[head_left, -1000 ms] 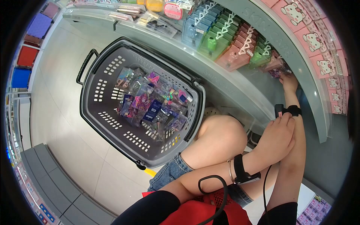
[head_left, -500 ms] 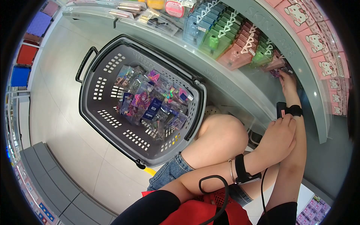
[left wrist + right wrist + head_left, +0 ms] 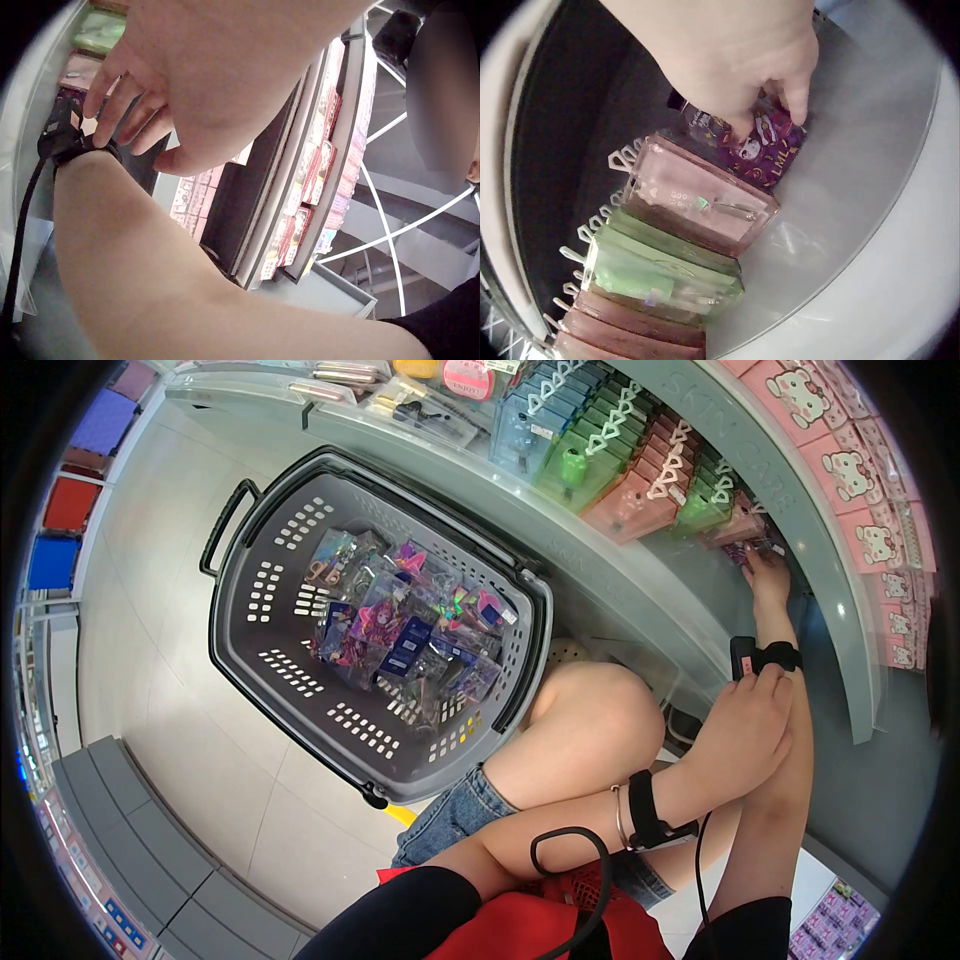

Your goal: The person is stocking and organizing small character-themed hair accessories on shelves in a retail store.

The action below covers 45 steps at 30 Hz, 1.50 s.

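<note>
Up at the shelf, my right hand (image 3: 768, 582) pinches a purple printed packet (image 3: 769, 161) between thumb and fingers; in the right wrist view the hand (image 3: 731, 56) covers its upper part. The packet stands beside a clear pink case (image 3: 705, 199), with green cases (image 3: 641, 274) further along the row. My left hand (image 3: 738, 735) rests on the right forearm near the wrist, beside the black camera (image 3: 743, 658). In the left wrist view, the left hand (image 3: 199, 82) has its fingers spread and slightly bent, fingertips by the strap and camera (image 3: 64, 127).
A grey basket (image 3: 228, 650) with several clear and purple packets (image 3: 380, 622) stands on the floor left of the bent knee (image 3: 605, 710). The shelf's curved grey edge (image 3: 640, 585) runs between basket and right hand. Pink cartoon packs (image 3: 855, 475) hang at the right.
The right hand has shifted slightly at the purple packet, its fingers staying around it. The left hand stays on the right forearm. The basket's contents look the same.
</note>
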### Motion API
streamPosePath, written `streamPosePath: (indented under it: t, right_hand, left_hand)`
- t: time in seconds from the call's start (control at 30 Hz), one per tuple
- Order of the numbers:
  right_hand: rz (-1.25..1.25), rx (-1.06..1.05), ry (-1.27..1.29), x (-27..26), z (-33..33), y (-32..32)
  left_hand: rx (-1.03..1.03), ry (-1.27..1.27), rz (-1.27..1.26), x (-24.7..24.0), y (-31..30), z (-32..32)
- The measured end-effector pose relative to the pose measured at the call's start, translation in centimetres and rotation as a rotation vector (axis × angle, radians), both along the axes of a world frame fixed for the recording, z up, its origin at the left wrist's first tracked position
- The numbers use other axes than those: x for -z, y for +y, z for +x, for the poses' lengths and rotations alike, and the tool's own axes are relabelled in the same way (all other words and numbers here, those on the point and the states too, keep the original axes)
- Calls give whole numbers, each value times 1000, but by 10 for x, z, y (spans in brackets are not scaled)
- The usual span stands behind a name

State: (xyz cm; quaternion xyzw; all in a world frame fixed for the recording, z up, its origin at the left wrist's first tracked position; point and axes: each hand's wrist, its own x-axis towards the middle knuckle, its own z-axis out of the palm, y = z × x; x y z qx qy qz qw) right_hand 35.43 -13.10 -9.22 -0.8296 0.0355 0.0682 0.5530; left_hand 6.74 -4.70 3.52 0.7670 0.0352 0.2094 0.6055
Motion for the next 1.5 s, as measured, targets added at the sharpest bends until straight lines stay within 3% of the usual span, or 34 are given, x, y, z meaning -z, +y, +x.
streamPosePath:
  t: [0.27,0.7,0.9,0.97,1.0,1.07,1.2,1.3,1.37,1.4,1.5]
  right_hand:
    - [-203,-36,-26,0,6,-6]
    - [-249,-3,-92,4,16,-5]
    - [-262,-55,63,-5,7,-2]
    - [-206,141,28,-5,2,-1]
    - [-206,143,26,-8,0,-5]
    - [-36,228,216,-17,-10,-17]
    - [373,119,539,-55,-58,-47]
    - [328,170,482,-83,-116,-48]
    - [634,127,375,-80,-131,-68]
    - [859,317,384,-97,-162,-50]
    - [1050,143,178,-97,-187,-50]
  left_hand:
    - [14,11,-23,-1,-1,0]
    - [2,7,-18,0,-2,0]
    - [15,25,-7,1,-2,1]
    - [18,28,-3,2,-2,1]
    - [10,13,-14,2,-2,1]
    - [2,-5,-24,3,-2,2]
    - [-20,-114,-128,0,1,1]
    - [-24,-143,-229,-1,8,-4]
    - [-64,-197,-278,-2,12,-7]
    - [-42,-204,-260,-4,17,-10]
    - [-55,-163,-141,-19,41,-24]
